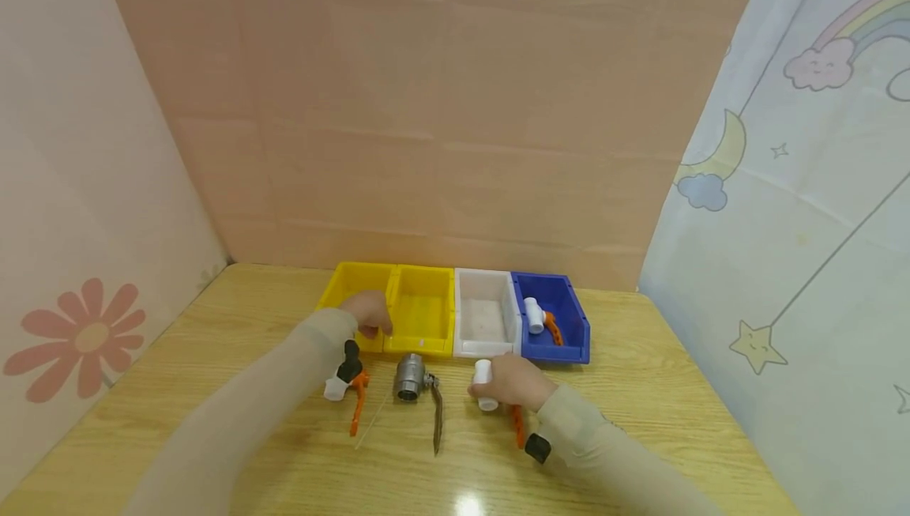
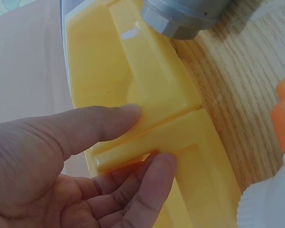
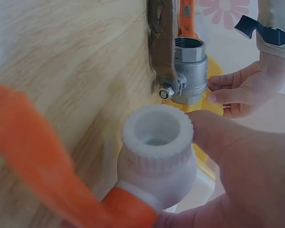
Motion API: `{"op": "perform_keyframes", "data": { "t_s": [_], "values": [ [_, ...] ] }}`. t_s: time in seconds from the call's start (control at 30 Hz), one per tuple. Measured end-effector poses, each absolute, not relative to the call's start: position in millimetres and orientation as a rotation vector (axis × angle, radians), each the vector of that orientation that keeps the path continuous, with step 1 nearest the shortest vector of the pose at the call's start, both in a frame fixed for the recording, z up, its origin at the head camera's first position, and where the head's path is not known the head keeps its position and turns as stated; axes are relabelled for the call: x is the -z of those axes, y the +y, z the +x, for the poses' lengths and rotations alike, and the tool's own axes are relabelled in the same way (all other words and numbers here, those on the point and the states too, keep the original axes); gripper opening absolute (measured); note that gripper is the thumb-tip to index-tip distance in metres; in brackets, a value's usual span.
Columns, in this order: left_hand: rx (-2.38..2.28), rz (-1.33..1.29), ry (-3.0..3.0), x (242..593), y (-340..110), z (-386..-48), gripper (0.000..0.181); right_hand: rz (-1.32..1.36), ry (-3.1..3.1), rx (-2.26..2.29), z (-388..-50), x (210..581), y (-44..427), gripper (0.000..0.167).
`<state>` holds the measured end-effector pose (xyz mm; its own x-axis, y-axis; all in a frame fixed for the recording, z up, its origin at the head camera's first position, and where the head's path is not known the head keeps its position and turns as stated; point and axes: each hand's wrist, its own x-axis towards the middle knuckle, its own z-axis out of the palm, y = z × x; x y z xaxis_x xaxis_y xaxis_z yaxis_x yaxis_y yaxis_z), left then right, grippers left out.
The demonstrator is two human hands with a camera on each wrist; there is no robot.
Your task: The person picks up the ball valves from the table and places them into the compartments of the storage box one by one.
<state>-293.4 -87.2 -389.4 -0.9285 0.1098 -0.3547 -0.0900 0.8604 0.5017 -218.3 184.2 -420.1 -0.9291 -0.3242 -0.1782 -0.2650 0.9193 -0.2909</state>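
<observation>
My left hand (image 1: 370,312) (image 2: 85,161) is at the shared edge of the two yellow bins (image 1: 423,310) (image 2: 166,95), thumb on one side of the divider and curled fingers on the other, pinching it. At the front of the white bin, my right hand (image 1: 519,382) (image 3: 247,166) grips a white plastic valve (image 1: 486,393) (image 3: 156,161) with an orange handle (image 1: 518,426) (image 3: 38,147). Between the hands a metal ball valve (image 1: 408,378) (image 3: 192,71) with a brown lever (image 1: 437,417) (image 3: 162,42) stands on the table.
Another white valve (image 1: 336,387) with an orange handle (image 1: 359,405) lies by the left forearm. The blue bin (image 1: 569,354) at the right holds a white valve (image 1: 534,316) with an orange handle. The white bin (image 1: 486,348) stands beside it. A thin strip (image 1: 371,423) lies on the table.
</observation>
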Motion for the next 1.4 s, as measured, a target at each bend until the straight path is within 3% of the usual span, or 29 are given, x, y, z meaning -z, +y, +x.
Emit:
{"op": "perform_keyframes", "data": {
  "t_s": [0.57,0.87,1.1,1.4],
  "values": [
    [-0.74,0.026,2.652,388,-85,-296,0.018,-0.49,2.825,0.328,-231,378,182,0.041],
    [-0.722,0.004,2.656,387,-83,-297,0.02,-0.458,2.832,0.236,-253,339,186,0.054],
    [-0.733,0.0,2.66,386,-82,-294,0.021,-0.374,2.797,0.268,-271,316,186,0.047],
    [-0.72,-0.008,2.666,380,-80,-288,0.022,-0.311,2.771,0.412,-294,283,182,0.05]
  ]
}}
